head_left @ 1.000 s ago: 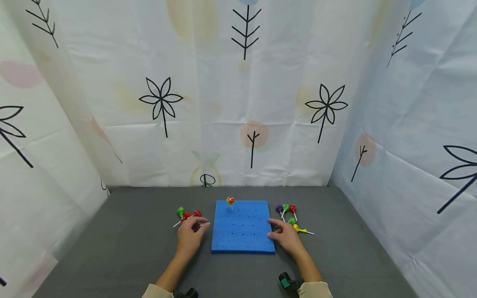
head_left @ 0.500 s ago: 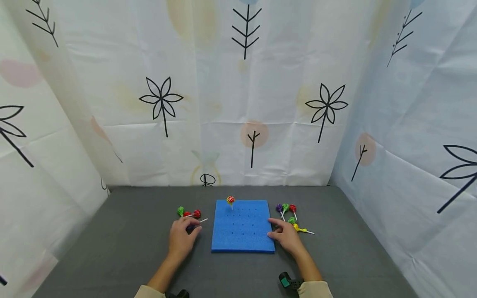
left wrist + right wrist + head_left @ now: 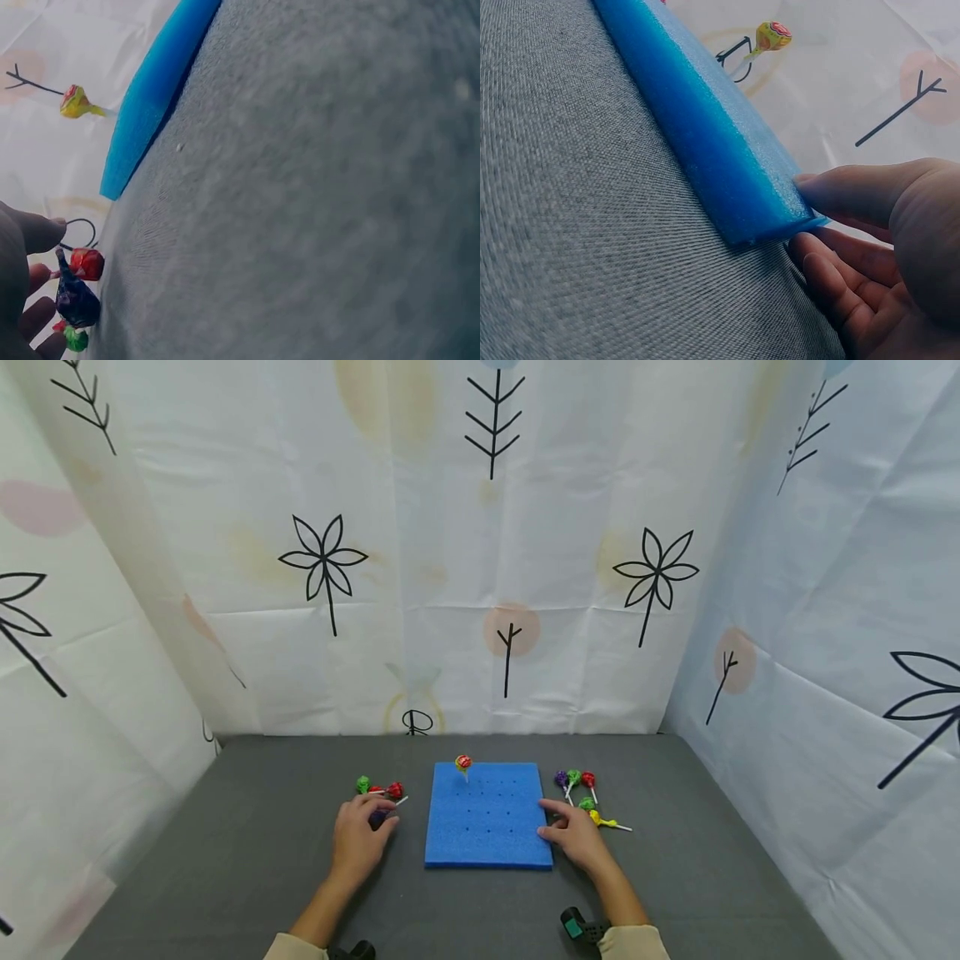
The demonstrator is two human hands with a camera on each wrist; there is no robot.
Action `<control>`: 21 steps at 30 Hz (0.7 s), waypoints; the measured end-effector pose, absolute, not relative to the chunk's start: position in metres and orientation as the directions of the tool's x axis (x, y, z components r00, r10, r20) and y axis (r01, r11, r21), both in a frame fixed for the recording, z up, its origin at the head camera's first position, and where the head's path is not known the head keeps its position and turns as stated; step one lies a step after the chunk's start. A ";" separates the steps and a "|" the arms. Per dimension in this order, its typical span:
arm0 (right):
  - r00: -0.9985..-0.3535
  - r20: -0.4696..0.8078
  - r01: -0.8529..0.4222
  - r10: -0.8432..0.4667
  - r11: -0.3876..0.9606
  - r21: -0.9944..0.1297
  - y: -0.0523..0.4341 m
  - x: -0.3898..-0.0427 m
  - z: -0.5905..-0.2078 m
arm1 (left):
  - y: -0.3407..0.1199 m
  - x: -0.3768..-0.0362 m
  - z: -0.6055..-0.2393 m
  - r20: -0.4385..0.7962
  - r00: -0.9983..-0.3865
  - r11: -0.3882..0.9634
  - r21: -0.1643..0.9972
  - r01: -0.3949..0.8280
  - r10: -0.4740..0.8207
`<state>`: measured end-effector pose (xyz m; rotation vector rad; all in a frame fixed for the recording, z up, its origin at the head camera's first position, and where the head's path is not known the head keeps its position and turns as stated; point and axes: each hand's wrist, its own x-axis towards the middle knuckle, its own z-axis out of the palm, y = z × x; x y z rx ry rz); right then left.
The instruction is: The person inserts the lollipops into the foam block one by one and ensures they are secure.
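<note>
- Since the earlier head picture, the left hand (image 3: 358,839) is sitting further back and to the left, and a dark purple lollipop (image 3: 377,817) is now showing at its fingertips, drawn away from the group of lollipops (image 3: 378,788) lying behind it on the grey surface (image 3: 225,860).
- In the head view, the right hand (image 3: 573,837) is resting at the near right edge of the blue foam block (image 3: 487,814), its fingers lying nearly straight against the foam and curling round nothing.
- One yellow lollipop (image 3: 463,764) is standing upright in a hole at the far edge of the foam, while more lollipops (image 3: 581,789) are lying on the surface just beyond the right hand.
- In the left wrist view, the fingers (image 3: 34,236) are pinching the dark purple lollipop (image 3: 75,300), with a red one (image 3: 87,264) and a green one (image 3: 74,339) lying just beside it.
- In the right wrist view, the right hand's thumb (image 3: 855,191) is pressing on top of the foam's corner (image 3: 780,217), and the other fingers are lying loosely beside that corner.
</note>
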<state>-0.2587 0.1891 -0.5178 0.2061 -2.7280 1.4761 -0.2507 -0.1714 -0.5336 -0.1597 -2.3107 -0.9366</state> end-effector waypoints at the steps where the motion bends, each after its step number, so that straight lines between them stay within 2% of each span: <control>1: -0.991 0.091 -0.131 -0.100 0.537 -0.833 0.189 -0.259 -0.518 | -0.172 -0.251 -0.533 0.588 -0.800 0.742 0.587 0.325 -0.116; 11: -0.991 0.089 -0.127 -0.095 0.539 -0.833 0.189 -0.259 -0.518 | -0.183 -0.250 -0.528 0.374 -0.925 0.766 0.612 0.198 -0.060; 21: -0.991 0.083 -0.125 -0.103 0.537 -0.834 0.189 -0.260 -0.519 | -0.192 -0.251 -0.526 0.349 -0.937 0.813 0.536 0.228 0.033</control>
